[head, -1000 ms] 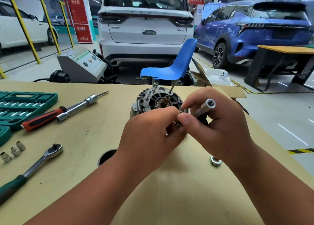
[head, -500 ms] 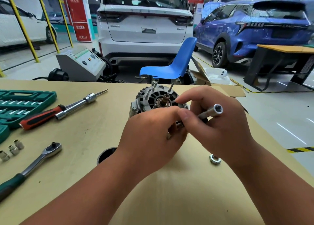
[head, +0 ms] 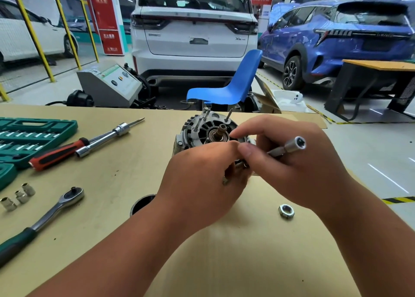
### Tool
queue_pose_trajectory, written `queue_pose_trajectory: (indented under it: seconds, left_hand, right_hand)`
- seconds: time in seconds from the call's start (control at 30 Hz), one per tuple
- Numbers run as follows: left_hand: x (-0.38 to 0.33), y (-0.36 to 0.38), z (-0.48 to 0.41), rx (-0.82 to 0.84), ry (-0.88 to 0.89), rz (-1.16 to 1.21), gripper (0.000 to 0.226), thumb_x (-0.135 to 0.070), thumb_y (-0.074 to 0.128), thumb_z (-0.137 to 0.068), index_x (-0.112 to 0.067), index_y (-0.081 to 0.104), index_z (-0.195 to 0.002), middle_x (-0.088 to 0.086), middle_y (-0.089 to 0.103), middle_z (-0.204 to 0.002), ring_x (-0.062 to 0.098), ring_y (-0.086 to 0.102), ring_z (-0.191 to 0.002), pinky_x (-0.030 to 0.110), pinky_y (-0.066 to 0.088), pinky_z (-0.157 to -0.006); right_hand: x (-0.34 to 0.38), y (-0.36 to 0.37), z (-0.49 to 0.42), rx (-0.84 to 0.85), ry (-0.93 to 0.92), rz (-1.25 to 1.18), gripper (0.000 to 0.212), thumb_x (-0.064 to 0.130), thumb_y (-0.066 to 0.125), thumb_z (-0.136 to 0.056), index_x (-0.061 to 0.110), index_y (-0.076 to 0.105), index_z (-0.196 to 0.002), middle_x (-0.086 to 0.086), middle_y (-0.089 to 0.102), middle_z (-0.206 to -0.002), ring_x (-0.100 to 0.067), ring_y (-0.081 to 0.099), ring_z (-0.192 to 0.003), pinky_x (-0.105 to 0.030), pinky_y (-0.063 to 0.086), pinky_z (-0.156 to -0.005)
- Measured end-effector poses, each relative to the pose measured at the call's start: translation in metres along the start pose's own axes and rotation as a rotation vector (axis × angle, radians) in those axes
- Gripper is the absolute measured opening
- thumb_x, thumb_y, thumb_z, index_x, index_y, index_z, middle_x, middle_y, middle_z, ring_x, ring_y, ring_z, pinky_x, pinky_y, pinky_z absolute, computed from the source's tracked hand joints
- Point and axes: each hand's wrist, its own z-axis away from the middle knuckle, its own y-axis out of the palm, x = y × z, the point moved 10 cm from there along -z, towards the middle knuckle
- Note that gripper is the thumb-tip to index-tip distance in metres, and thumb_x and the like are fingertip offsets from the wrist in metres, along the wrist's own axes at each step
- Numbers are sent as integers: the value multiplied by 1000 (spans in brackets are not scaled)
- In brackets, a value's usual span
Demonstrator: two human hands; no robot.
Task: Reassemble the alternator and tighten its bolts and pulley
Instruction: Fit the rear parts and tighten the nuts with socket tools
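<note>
The alternator [head: 202,130] stands on the worktop [head: 224,256]. At its near edge my right hand [head: 296,173] grips a socket bar [head: 292,146] and my left hand [head: 202,184] pinches a metal part [head: 225,181]. 1 nut [head: 286,211] lies nearer, right of it.

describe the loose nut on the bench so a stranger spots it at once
On the tan workbench, find the round grey metal alternator. Nearer the viewer and rightward, beside the right forearm, lies a small silver hexagonal nut, the only loose piece on that side.

The tan table [head: 116,180] bears alternator [head: 197,130], ratchet [head: 56,209], screwdriver [head: 56,154], green socket case [head: 33,137], three loose sockets [head: 21,196] and a nut [head: 286,211].
</note>
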Motion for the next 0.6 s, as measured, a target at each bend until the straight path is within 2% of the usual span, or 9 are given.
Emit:
queue_pose_trajectory:
  seconds: [0.1, 0.2, 0.27, 0.33, 0.43, 0.6]
  left_hand:
    - [0, 0, 0, -22, 3, 15, 7, -39, 58, -88, -34, 54, -85, -18, 32, -67, 11, 31, -66, 23, 28, -53]
    - [2, 1, 1, -11, -9, 10, 11, -44, 61, -86, -34, 57, -84, -18, 40, -67, 11, 37, -60, 25, 32, -51]
    - [3, 3, 2, 19, -10, 17, 17, -44, 65, -85, -29, 64, -91, -17, 48, -72, 10, 43, -61, 28, 39, -52]
    - [5, 4, 2, 41, -7, 49, 25, -38, 71, -84, -26, 70, -106, -16, 56, -83, 10, 49, -68, 31, 45, -56]
    - [8, 4, 1, 50, -13, 67, 34, -33, 74, -82, -26, 71, -115, -15, 59, -93, 10, 50, -72, 33, 48, -59]
    - [7, 4, 0, 18, 5, -1, 22, -31, 70, -84, -21, 73, -103, -17, 44, -84, 14, 44, -66, 28, 37, -54]
  right_hand:
    - [-4, 2, 0, 25, 48, -32, 17, 24, 67, -94, 22, 77, -108, 26, 52, -61, -4, 55, -61, -11, 33, -59]
    - [-7, 4, -1, 43, 72, -17, 23, 26, 68, -94, 29, 76, -115, 24, 54, -63, -5, 57, -64, -12, 35, -60]
    - [-6, 2, -1, 39, 65, 9, 26, 26, 69, -94, 31, 74, -119, 19, 53, -62, -7, 58, -65, -11, 36, -59]
    - [-6, 1, -1, 36, 59, 18, 28, 25, 70, -94, 31, 72, -122, 16, 55, -63, -8, 59, -66, -9, 37, -59]
    - [-9, 3, 0, 50, 58, -14, 30, 23, 69, -95, 29, 71, -125, 16, 53, -65, -8, 57, -65, -9, 36, -60]
    - [-11, 9, 0, 106, 60, -85, 32, 24, 62, -99, 25, 67, -131, 9, 56, -76, -18, 57, -73, -27, 44, -64]
